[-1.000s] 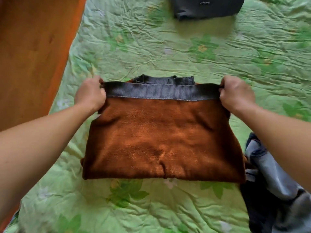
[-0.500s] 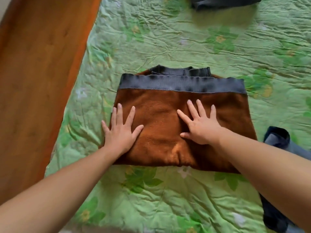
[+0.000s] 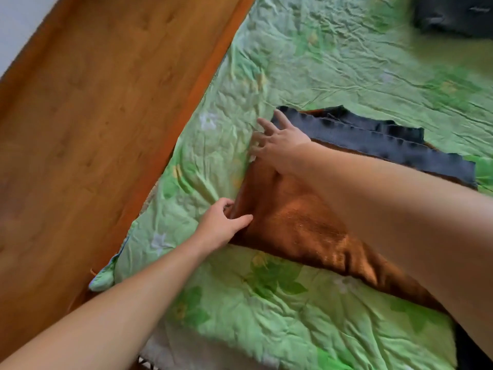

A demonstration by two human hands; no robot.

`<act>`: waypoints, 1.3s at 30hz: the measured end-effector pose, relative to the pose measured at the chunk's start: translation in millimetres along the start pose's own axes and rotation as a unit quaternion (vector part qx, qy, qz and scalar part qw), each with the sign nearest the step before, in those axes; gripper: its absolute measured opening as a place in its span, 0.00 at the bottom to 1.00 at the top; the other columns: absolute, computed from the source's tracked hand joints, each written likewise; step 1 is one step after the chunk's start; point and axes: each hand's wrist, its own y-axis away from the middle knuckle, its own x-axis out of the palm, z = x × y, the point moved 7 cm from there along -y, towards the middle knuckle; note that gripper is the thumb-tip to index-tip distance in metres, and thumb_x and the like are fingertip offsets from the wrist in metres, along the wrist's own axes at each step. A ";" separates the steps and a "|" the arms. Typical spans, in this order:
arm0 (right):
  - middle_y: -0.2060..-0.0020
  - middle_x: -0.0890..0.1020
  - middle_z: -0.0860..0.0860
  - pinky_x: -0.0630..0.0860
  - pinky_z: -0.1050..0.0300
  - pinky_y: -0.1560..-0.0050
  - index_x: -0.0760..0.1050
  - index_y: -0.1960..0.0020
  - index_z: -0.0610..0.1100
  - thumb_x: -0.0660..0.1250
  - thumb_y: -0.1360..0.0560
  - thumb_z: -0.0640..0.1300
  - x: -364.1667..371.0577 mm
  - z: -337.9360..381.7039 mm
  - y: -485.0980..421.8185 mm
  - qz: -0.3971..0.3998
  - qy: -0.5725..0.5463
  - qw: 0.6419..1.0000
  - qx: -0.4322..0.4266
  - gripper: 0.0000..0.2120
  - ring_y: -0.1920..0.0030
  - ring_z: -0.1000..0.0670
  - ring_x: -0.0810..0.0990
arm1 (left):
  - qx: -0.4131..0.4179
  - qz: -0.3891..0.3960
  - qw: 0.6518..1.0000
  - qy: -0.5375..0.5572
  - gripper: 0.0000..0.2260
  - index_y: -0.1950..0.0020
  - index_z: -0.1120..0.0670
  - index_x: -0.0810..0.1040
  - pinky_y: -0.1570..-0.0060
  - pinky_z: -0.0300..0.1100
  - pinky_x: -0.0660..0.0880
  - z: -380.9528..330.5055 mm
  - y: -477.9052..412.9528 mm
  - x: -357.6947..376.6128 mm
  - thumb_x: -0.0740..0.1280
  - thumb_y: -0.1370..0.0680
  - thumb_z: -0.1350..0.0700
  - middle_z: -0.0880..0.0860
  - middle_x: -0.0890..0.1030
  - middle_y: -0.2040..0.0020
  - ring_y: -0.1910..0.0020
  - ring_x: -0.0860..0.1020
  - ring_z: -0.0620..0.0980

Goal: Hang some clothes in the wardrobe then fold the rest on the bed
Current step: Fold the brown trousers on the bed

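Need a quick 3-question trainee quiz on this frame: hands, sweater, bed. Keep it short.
1. Multiple choice: the right hand is nearest which part of the brown sweater?
A. its grey ribbed band
B. its near folded edge
C. a loose sleeve
2. True or false: the left hand hangs free, touching nothing.
3. Fill in: the sweater rests on a ___ floral bedspread.

Key:
1. A
2. False: its grip is on the sweater's left edge.
3. green
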 end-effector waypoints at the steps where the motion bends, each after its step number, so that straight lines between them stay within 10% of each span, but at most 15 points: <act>1: 0.24 0.66 0.47 0.42 0.28 0.24 0.63 0.23 0.52 0.60 0.19 0.45 -2.6 2.3 -5.0 0.003 0.012 1.000 -0.003 0.24 0.21 0.41 0.56 | 0.004 0.012 1.000 -0.003 0.16 0.46 0.50 0.77 0.46 0.48 0.80 0.5 0.9 1.9 0.78 0.29 0.50 0.48 0.85 0.51 0.52 0.83 0.47; 5: 0.40 0.79 0.53 0.54 0.35 0.27 0.74 0.35 0.51 0.64 0.22 0.44 -9.1 -1.4 3.2 0.016 0.032 0.999 -0.005 0.16 0.34 0.46 0.74 | 0.052 0.025 0.998 -0.016 0.15 0.46 0.50 0.76 0.46 0.48 0.79 -11.2 18.3 6.4 0.76 0.28 0.53 0.46 0.84 0.53 0.53 0.83 0.47; 14: 0.55 0.79 0.52 0.68 0.44 0.42 0.74 0.47 0.51 0.67 0.30 0.45 24.1 -102.8 162.8 -0.134 -0.047 0.990 -0.015 0.12 0.46 0.44 0.77 | 0.233 0.091 0.959 -0.132 0.18 0.43 0.47 0.70 0.55 0.44 0.77 -131.9 123.0 123.9 0.73 0.29 0.52 0.46 0.83 0.56 0.57 0.81 0.47; 22: 0.49 0.78 0.46 0.67 0.39 0.35 0.72 0.43 0.48 0.62 0.23 0.46 157.8 -174.2 288.0 -0.122 -0.045 0.984 0.125 0.09 0.40 0.41 0.75 | 0.273 0.135 0.930 -0.205 0.17 0.45 0.51 0.66 0.50 0.53 0.76 -188.8 148.7 339.8 0.71 0.26 0.50 0.55 0.79 0.49 0.49 0.79 0.59; 27: 0.33 0.71 0.44 0.58 0.31 0.28 0.67 0.32 0.53 0.56 0.18 0.45 242.6 -169.2 308.3 0.022 -0.100 0.968 0.231 0.15 0.28 0.41 0.66 | 0.242 0.186 0.902 -0.306 0.26 0.30 0.56 0.65 0.40 0.53 0.73 -158.6 137.6 402.6 0.70 0.23 0.48 0.58 0.71 0.38 0.39 0.75 0.62; 30: 0.34 0.69 0.44 0.71 0.38 0.35 0.72 0.34 0.53 0.60 0.21 0.43 252.6 -171.9 317.2 -0.029 -0.351 0.875 0.334 0.16 0.34 0.37 0.69 | 0.265 0.207 0.908 -0.249 0.29 0.24 0.53 0.64 0.36 0.52 0.73 -148.9 152.0 391.8 0.69 0.22 0.46 0.54 0.71 0.38 0.40 0.76 0.57; 33: 0.35 0.70 0.41 0.71 0.45 0.33 0.74 0.34 0.48 0.62 0.19 0.51 258.8 -180.4 324.5 -0.100 -0.574 0.667 0.464 0.15 0.36 0.37 0.73 | 0.286 0.044 0.946 -0.144 0.21 0.33 0.49 0.73 0.37 0.47 0.72 -142.2 152.7 325.0 0.71 0.24 0.48 0.48 0.72 0.43 0.42 0.74 0.48; 36: 0.30 0.71 0.40 0.71 0.43 0.32 0.54 0.23 0.44 0.75 0.27 0.58 266.5 -163.5 319.8 -0.090 -0.701 0.521 0.478 0.44 0.32 0.38 0.73 | 0.117 -0.125 0.979 -0.108 0.31 0.30 0.48 0.68 0.32 0.50 0.68 -103.8 123.0 254.9 0.76 0.29 0.46 0.51 0.67 0.36 0.37 0.71 0.52; 39: 0.36 0.76 0.46 0.76 0.47 0.41 0.58 0.25 0.41 0.80 0.31 0.53 279.9 -144.7 309.3 -0.077 -0.769 0.423 0.473 0.45 0.41 0.44 0.78 | -0.042 -0.028 0.998 0.027 0.32 0.31 0.52 0.70 0.34 0.49 0.73 -69.6 96.3 248.1 0.79 0.30 0.48 0.55 0.77 0.36 0.41 0.78 0.49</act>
